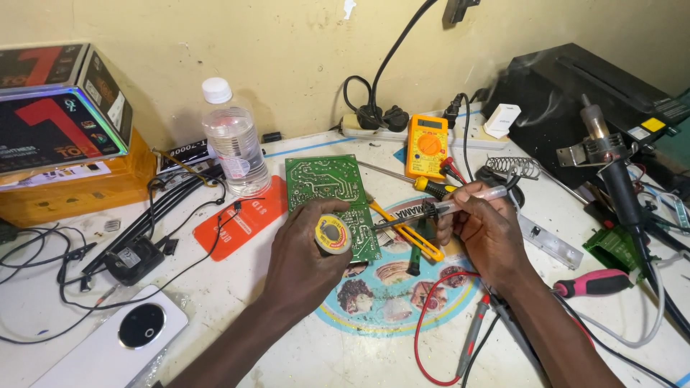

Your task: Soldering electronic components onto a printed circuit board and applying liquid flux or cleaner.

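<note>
Circuit board [327, 194] lies flat on desk [287, 345], between both grips; left hand [302, 259] clutches solder spool [333, 234], right hand [485, 230] grasps soldering iron [438, 210], tip pointing left toward board.

rear wall [287, 50]: plaster, painted pale yellow, scuffed, with a small chipped patch near the top edge. work surface: a white table [237, 287], stained and scratched, set against the wall. a black lamp arm [402, 36] rises in front of the wall (its head is cut off by the frame). light is even and soft, with faint shadows on the tabletop. a thin haze of smoke drifts at the right, before a dark case [568, 93]. floor and windows are out of view.
</note>
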